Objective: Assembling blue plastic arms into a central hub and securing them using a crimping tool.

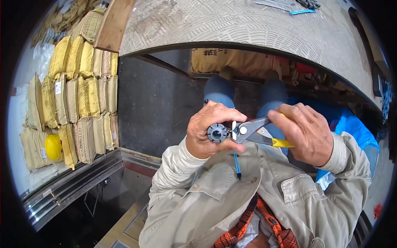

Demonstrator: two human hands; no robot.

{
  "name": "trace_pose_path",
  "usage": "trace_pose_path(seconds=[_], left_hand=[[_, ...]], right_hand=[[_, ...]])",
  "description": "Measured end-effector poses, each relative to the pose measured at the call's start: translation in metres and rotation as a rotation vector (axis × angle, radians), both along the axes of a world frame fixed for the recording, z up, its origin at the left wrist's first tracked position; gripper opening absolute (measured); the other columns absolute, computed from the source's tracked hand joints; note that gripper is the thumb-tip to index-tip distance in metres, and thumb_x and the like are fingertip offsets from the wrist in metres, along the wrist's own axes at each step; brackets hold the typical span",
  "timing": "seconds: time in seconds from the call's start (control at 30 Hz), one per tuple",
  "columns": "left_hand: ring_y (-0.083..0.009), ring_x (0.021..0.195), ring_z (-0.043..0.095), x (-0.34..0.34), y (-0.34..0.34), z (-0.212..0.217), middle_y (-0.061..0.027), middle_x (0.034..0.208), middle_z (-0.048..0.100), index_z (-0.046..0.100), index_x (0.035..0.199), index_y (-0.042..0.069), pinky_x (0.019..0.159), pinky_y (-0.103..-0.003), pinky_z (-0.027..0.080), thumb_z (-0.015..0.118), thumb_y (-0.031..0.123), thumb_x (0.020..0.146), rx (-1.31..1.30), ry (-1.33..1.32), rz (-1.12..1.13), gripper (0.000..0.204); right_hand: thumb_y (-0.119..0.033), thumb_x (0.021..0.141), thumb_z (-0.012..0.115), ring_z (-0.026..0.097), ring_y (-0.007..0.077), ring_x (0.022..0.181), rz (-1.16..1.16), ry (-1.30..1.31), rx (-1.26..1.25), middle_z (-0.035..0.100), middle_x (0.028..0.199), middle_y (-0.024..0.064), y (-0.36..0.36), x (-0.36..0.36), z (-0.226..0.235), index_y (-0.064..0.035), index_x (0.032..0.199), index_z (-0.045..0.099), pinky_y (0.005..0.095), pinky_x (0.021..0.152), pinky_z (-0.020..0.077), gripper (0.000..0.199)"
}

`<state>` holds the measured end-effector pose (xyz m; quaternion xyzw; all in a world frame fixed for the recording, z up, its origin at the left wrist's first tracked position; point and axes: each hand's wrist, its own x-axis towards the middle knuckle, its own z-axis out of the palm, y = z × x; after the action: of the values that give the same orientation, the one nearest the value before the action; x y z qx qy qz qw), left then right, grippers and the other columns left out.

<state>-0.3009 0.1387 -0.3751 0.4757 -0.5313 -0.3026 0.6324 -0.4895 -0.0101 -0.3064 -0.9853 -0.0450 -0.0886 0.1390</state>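
My left hand [213, 124] is closed around a black round plastic part [218, 132] with a hollow centre and a notched rim. In my right hand [308, 132] is a pair of pliers [258, 131] with grey metal jaws and yellow-and-black handles. The handles are spread apart. The jaws reach up to my left fingers, beside the black part; a small whitish piece [234, 130] shows there, and I cannot tell what it is. Below my left hand hangs a thin blue cord [237, 164] with a dark tip. Both hands are above my lap.
A worktable [231, 25] with a worn, patterned top lies ahead. On it are a blue tool [302, 12] and thin metal rods [273, 5]. Stacked yellow and brown sacks [78, 99] and a yellow helmet [53, 147] are at the left. Blue plastic sheeting [357, 130] lies at my right.
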Motion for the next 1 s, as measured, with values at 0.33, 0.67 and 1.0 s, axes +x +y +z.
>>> trace_pose_path(seconds=[0.33, 0.67, 1.0], left_hand=[[-0.0134, 0.066, 0.051, 0.014, -0.006, 0.001, -0.0049, 0.083, 0.064, 0.065, 0.092, 0.005, 0.071, -0.026, 0.036, 0.084, 0.027, 0.047, 0.039, -0.08, -0.297, 0.054], [-0.0131, 0.064, 0.049, 0.007, 0.002, -0.004, -0.0044, 0.082, 0.064, 0.065, 0.093, 0.005, 0.07, -0.024, 0.036, 0.083, 0.029, 0.048, 0.054, -0.02, -0.099, 0.054], [-0.0134, 0.071, 0.05, 0.014, -0.006, -0.002, -0.004, 0.081, 0.061, 0.064, 0.093, 0.006, 0.07, -0.025, 0.038, 0.083, 0.027, 0.05, 0.044, 0.001, -0.199, 0.052]], right_hand=[[-0.007, 0.071, 0.064, 0.054, 0.0227, 0.058, -0.011, 1.203, 1.995, 0.058, 0.09, 0.0163, -0.029, 0.003, -0.006, -0.0001, 0.117, 0.044, 0.0279, 0.052, 0.0445, 0.051], [-0.011, 0.079, 0.063, 0.058, 0.024, 0.056, -0.041, 0.153, 0.275, 0.058, 0.097, 0.0234, 0.003, -0.009, 0.012, 0.0015, 0.123, 0.04, 0.0277, 0.05, 0.0488, 0.052], [-0.015, 0.076, 0.064, 0.057, 0.0247, 0.076, -0.121, 0.237, 0.226, 0.053, 0.102, 0.0178, 0.008, -0.011, -0.012, -0.0017, 0.113, 0.05, 0.0362, 0.065, 0.0494, 0.041]])
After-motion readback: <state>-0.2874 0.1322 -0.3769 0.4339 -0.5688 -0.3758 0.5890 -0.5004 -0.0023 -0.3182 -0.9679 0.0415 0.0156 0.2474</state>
